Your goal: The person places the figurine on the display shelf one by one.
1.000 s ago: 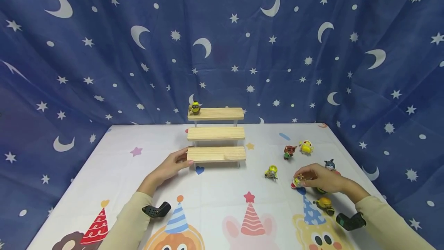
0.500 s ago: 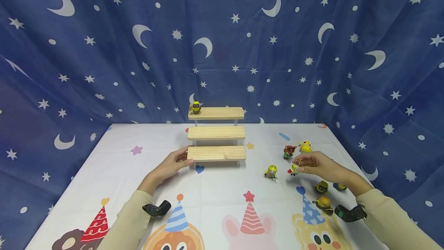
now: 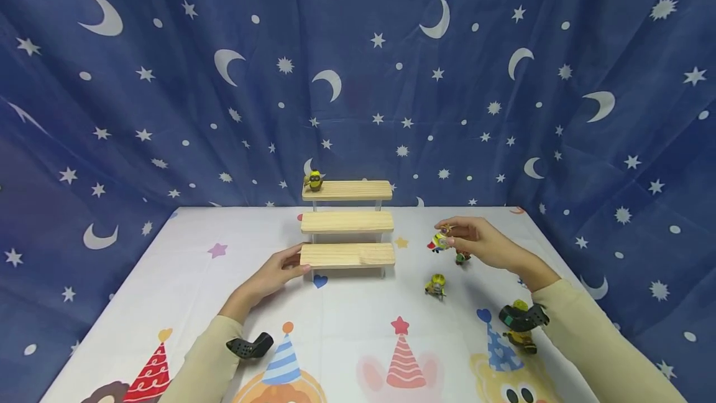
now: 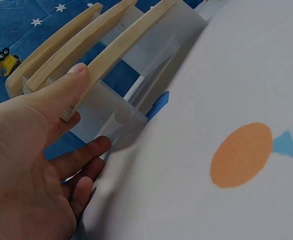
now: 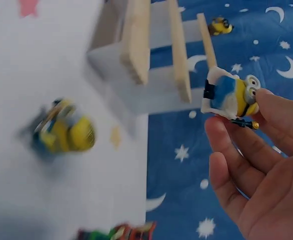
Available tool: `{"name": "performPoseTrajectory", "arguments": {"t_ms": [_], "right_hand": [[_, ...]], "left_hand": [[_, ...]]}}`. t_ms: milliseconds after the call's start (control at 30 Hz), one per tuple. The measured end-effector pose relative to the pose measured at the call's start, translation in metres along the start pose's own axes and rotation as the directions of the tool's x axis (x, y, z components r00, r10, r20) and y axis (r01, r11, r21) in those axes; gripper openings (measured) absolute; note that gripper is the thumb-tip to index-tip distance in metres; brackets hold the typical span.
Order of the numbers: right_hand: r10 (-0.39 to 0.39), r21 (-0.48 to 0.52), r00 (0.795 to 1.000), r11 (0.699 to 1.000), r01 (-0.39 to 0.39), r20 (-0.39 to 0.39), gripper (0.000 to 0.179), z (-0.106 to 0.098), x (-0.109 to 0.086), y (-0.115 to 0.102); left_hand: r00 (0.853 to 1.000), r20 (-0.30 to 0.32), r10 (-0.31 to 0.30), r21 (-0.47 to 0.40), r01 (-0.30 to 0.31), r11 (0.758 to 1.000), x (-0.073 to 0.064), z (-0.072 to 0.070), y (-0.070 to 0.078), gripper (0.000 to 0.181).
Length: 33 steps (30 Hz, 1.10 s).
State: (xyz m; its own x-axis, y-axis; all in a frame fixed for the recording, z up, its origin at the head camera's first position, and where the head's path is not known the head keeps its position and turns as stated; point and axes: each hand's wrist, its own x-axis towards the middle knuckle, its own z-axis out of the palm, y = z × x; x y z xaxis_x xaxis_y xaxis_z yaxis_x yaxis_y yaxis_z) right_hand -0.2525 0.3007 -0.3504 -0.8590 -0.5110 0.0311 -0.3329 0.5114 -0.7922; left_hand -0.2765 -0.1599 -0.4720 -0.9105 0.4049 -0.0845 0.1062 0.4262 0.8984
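Note:
My left hand (image 3: 274,275) grips the left end of the lowest board of a three-tier wooden display stand (image 3: 347,256); the left wrist view shows the thumb (image 4: 69,85) against the board's front edge. Off the table, right of the stand, my right hand (image 3: 483,244) pinches a small minion figurine (image 3: 439,241) between thumb and fingers. The right wrist view shows its goggles and yellow head, with a blue and white body. Another minion figurine (image 3: 315,180) stands at the left end of the top board.
A yellow minion figurine (image 3: 436,287) stands on the table in front of the right hand. A reddish-brown figurine (image 3: 462,258) is partly hidden by that hand. More yellow figurines (image 3: 521,341) sit beneath the right wrist. A starry blue curtain (image 3: 358,79) hangs behind the table.
My right hand has lifted the minion figurine off the table and carried it left and back toward the stand. My left hand keeps its place at the lowest board.

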Motion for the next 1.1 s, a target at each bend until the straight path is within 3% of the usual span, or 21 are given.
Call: {"name": "performPoseTrajectory", "arguments": {"t_ms": [333, 767, 1100], "right_hand": [[-0.022, -0.029, 0.998, 0.999, 0.021, -0.065, 0.042, 0.013, 0.045, -0.021], [-0.046, -0.003, 0.997, 0.999, 0.046, -0.068, 0.040, 0.018, 0.069, -0.035], [-0.038, -0.043, 0.997, 0.998, 0.036, -0.061, 0.045, 0.019, 0.081, -0.036]], "left_hand": [[1.000, -0.014, -0.021, -0.009, 0.020, 1.000, -0.001, 0.000, 0.000, 0.078], [1.000, -0.010, -0.012, -0.013, 0.012, 1.000, -0.001, -0.001, -0.001, 0.078], [1.000, -0.012, -0.007, -0.007, 0.007, 1.000, -0.001, 0.002, -0.001, 0.078]]}}
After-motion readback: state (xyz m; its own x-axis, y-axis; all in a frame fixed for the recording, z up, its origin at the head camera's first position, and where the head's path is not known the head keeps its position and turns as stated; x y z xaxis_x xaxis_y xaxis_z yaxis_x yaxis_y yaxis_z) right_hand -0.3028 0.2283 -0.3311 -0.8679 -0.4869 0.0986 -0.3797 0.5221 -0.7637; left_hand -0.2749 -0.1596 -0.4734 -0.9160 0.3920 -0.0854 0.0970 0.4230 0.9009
